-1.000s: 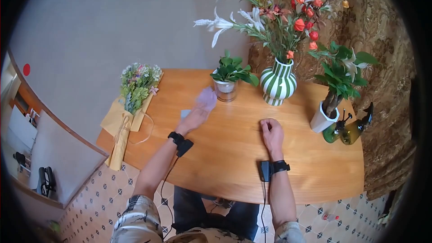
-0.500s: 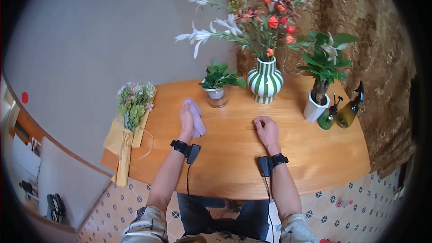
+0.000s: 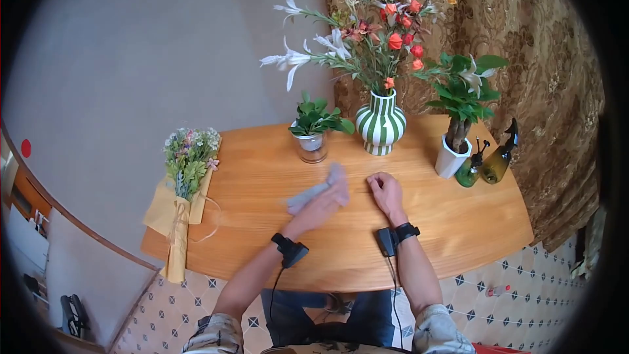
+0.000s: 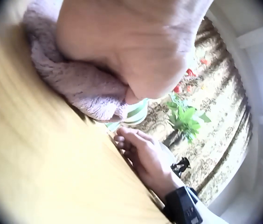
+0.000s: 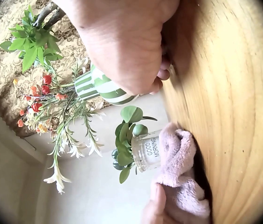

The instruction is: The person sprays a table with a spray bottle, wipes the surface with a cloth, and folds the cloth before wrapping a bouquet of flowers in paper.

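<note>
My left hand [image 3: 325, 201] holds a fluffy pale purple cloth [image 4: 75, 79] down on the wooden table [image 3: 282, 249], near the middle. In the left wrist view the cloth bunches up beside the palm, and the thumb lies against it; the other fingers are hidden. The cloth is blurred in the head view. Just to the right, my right hand [image 3: 386, 195] rests on the tabletop with its fingers loosely curled and nothing in them. The right wrist view has the left thumb [image 5: 157, 198] at the folded cloth.
Behind the hands stand a glass-potted plant [image 3: 313, 144] and a green-striped vase [image 3: 380, 124] of flowers. A white pot [image 3: 452, 157] with a plant, a green bottle [image 3: 468, 174] and an amber spray bottle [image 3: 496, 166] are at right. A wrapped bouquet [image 3: 177, 223] lies at the left edge.
My left hand has swept the cloth from beside the glass pot leftward and nearer, then right across the table toward my right hand. The right hand has stayed resting on the table.
</note>
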